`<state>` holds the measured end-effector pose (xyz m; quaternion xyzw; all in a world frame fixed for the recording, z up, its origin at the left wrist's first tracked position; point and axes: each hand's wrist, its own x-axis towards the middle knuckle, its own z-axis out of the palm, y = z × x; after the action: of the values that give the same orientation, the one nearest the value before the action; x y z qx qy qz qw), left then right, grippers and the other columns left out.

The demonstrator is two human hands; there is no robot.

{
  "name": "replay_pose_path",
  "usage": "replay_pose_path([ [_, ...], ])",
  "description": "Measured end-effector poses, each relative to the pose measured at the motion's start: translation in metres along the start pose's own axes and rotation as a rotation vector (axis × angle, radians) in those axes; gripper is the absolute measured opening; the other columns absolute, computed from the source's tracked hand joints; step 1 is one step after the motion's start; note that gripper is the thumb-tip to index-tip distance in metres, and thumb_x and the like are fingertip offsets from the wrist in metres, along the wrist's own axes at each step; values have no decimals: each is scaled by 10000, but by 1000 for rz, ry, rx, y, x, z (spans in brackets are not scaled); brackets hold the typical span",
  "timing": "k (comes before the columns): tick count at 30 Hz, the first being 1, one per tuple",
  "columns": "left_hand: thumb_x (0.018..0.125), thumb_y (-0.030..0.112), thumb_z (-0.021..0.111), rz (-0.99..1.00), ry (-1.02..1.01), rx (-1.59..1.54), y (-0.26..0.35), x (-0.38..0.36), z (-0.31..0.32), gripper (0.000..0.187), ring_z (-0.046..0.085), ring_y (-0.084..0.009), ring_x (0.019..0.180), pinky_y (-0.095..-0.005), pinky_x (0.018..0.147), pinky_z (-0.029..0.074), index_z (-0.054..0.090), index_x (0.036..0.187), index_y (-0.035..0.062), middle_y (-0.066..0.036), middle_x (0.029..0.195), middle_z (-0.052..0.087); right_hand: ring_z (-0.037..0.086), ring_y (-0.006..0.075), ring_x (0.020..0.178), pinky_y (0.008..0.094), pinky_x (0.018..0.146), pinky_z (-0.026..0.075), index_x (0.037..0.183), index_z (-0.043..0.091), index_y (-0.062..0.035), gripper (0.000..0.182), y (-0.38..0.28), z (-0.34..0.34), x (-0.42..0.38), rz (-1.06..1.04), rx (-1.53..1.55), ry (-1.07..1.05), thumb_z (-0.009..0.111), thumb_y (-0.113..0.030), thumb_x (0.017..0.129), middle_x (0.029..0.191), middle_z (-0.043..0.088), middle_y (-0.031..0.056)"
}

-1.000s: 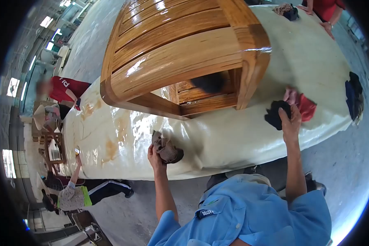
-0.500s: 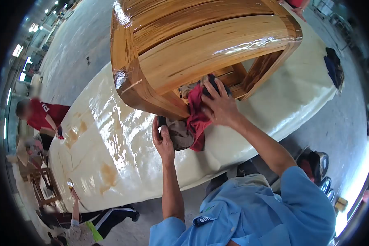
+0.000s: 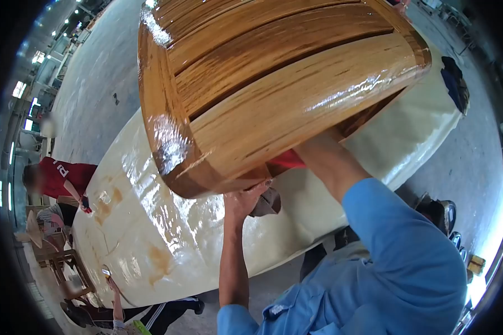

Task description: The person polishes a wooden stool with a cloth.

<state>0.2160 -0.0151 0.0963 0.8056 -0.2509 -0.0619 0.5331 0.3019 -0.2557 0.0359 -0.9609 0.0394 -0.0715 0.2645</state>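
A glossy slatted wooden stool stands tilted in view on a table under shiny cream sheeting. My left hand is at the stool's near lower corner, fingers curled in against the wood. A grey-brown cloth sticks out beside these fingers, and they appear closed on it. My right hand reaches in below the seat's front edge; its fingers are hidden behind the wood. Close to that wrist, part of a red cloth shows under the seat.
Dark cloths lie at the table's far right end. A person in a red shirt works at the left side. Another person's hand holds a small brush-like tool at the lower left edge. A wooden frame stands beyond.
My right hand has pushed deeper under the seat with the red cloth. My left hand has moved right and up against the stool's corner. The stool fills more of the view.
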Motion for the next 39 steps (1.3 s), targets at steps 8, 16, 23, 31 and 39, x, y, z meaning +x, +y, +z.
replay_pose_path([
  [8, 682, 114, 858, -67, 79, -94, -9, -8, 5, 419, 659, -232, 867, -372, 762, 558, 647, 1007, -45, -143, 989, 669, 456, 360, 1240, 521, 821, 514, 1101, 657, -149, 357, -44, -40, -64, -327, 201, -342, 599, -236, 760, 1281, 555, 99],
  [16, 682, 170, 863, 0, 75, 70, -25, -3, 2, 422, 667, -269, 845, -386, 771, 547, 663, 1009, -8, -146, 964, 681, 323, 403, 1351, 559, 888, 493, 1153, 623, -180, 422, -11, -66, -137, -65, -201, 87, 631, -245, 736, 1407, 431, 100],
  [23, 741, 51, 766, 31, -79, 92, -43, -13, -1, 346, 664, -225, 848, -345, 771, 551, 631, 1047, -39, -131, 963, 673, 350, 405, 1325, 546, 884, 490, 1116, 620, -161, 410, 54, -47, -57, 246, 0, 296, 651, -248, 716, 1357, 465, 104],
  [31, 706, 111, 803, -33, -91, -81, -12, -9, 1, 481, 643, -202, 901, -356, 810, 541, 597, 1125, -3, -108, 1020, 655, 371, 395, 1306, 536, 873, 490, 1091, 615, -145, 407, 20, -12, -22, -22, 40, 97, 668, -248, 701, 1303, 491, 108],
  [39, 714, 112, 821, 37, 94, 2, -11, -7, 7, 465, 638, -304, 902, -399, 769, 529, 599, 1115, 35, -192, 1040, 633, 392, 386, 1286, 526, 861, 490, 1066, 609, -128, 406, -44, 13, -6, -411, 87, 5, 686, -247, 685, 1249, 518, 113],
])
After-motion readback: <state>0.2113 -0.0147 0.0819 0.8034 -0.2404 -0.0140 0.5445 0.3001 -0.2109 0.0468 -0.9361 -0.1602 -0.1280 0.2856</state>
